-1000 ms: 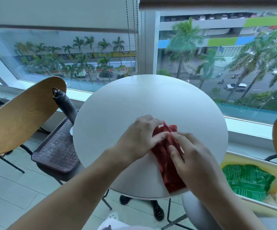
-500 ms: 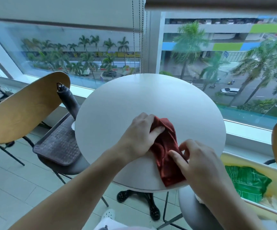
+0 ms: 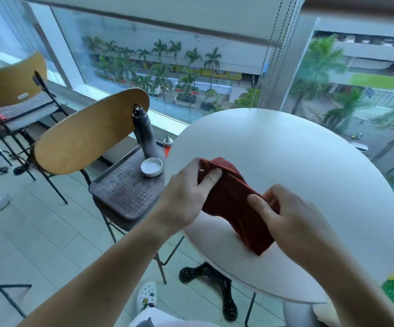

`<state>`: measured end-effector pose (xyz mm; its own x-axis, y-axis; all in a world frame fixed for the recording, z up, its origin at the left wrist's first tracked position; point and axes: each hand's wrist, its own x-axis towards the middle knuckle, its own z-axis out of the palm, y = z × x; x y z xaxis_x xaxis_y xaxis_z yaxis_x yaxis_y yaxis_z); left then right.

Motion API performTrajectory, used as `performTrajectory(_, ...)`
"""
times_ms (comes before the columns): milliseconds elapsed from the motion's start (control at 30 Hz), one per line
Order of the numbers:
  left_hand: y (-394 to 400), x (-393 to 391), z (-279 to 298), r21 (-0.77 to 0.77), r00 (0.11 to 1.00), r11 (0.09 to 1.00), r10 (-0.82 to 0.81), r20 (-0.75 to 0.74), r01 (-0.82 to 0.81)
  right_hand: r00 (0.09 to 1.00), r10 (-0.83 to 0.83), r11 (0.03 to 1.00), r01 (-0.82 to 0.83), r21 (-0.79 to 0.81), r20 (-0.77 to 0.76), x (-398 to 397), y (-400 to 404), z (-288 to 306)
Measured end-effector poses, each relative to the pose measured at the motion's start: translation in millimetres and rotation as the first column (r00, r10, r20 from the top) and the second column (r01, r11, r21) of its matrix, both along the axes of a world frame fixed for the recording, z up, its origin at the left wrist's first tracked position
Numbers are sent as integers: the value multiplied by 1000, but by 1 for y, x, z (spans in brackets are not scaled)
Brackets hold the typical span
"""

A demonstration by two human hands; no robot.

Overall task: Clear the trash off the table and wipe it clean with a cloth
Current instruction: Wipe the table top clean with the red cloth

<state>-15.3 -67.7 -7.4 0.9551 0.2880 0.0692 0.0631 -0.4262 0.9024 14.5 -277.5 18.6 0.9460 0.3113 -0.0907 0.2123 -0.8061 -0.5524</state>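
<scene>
To your left a chair (image 3: 92, 131) carries a dark tray (image 3: 125, 192) holding a dark bottle (image 3: 145, 135), a small red-filled bottle (image 3: 167, 143) and a white ashtray (image 3: 151, 166). Your left hand (image 3: 186, 197) pinches the far end of the red cloth (image 3: 233, 204), thumb on top, at the left edge of the round white surface (image 3: 297, 161). Your right hand (image 3: 295, 223) grips the cloth's middle with fingers (image 3: 259, 204) curled around it. The cloth's near end lies by the surface's near edge.

- cloth (image 3: 235, 206) on table (image 3: 297, 161), near its left edge
- left hand (image 3: 186, 197) at cloth's far end, right hand (image 3: 292, 223) at near end
- chair (image 3: 89, 135) left of table; tray (image 3: 125, 187) on seat
- bottle (image 3: 145, 135) and dish (image 3: 151, 166) on tray
</scene>
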Motion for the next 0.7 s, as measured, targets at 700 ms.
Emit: performTrajectory(700,286,1,-29,-320,985,932,153,-76,-169,997,-45,888,71,454,-67,50,280,-20)
